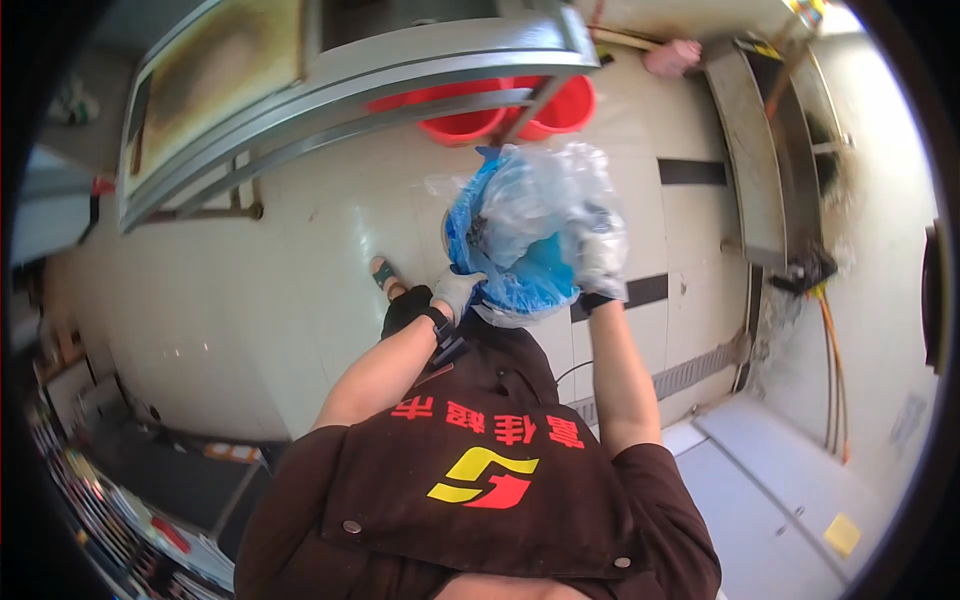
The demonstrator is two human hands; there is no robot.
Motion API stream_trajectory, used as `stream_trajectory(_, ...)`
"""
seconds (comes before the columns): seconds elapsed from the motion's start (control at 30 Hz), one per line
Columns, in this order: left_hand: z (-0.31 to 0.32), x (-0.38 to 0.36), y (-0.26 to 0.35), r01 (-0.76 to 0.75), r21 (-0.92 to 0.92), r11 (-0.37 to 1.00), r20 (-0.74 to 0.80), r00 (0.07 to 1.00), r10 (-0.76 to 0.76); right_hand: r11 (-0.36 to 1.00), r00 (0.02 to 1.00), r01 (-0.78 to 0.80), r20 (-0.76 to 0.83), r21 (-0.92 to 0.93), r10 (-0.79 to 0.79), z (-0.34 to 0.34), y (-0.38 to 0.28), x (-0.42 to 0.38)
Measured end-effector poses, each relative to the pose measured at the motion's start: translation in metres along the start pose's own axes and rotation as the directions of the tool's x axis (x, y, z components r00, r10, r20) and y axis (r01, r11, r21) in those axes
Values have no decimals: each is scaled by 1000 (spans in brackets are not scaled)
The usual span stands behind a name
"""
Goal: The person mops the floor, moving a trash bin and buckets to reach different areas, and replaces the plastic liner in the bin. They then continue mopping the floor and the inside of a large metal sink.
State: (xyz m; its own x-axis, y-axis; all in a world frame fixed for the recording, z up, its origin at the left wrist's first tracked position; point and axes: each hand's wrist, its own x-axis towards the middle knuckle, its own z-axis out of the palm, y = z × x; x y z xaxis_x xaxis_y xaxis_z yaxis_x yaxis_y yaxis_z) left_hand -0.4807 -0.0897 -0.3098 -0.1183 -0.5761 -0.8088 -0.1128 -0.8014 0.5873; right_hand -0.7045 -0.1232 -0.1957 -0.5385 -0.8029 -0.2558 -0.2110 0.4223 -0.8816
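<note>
In front of my body stands a bin or bucket lined with a blue plastic bag (530,290). Crumpled clear plastic (525,195) bulges out of its top, and something dark lies inside at the left. My left hand (459,291), in a pale glove, grips the near left edge of the blue bag with bent fingers. On the right side my right hand (600,255), also gloved, is closed on the clear plastic, which partly covers its fingers. The container's own wall is mostly hidden under the bags.
A steel table (350,95) spans the upper left, with red basins (555,108) under its right end. At the right stands a steel trough (750,150). A pink container (672,58) lies near the top. A white cabinet (760,490) fills the lower right, and a floor drain grate (695,375) runs beside it.
</note>
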Motion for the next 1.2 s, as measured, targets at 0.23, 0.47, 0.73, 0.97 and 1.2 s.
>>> stream_trajectory(0.23,65,32,7,64,23,998,134,989,-67,980,952,-62,-283,189,115,-110,31,-13)
stream_trajectory(0.47,148,64,50,21,142,990,284,957,-61,927,953,-288,-165,-240,254,-120,80,20)
stream_trajectory(0.73,252,96,100,155,271,950,320,916,-241,556,752,157,-464,816,469,-255,86,17)
stream_trajectory(0.97,320,185,90,252,196,948,353,884,-307,442,529,290,-527,849,665,-364,225,-59)
stream_trajectory(1.2,417,228,108,282,136,950,359,879,-313,402,736,442,-580,802,350,-519,423,-84)
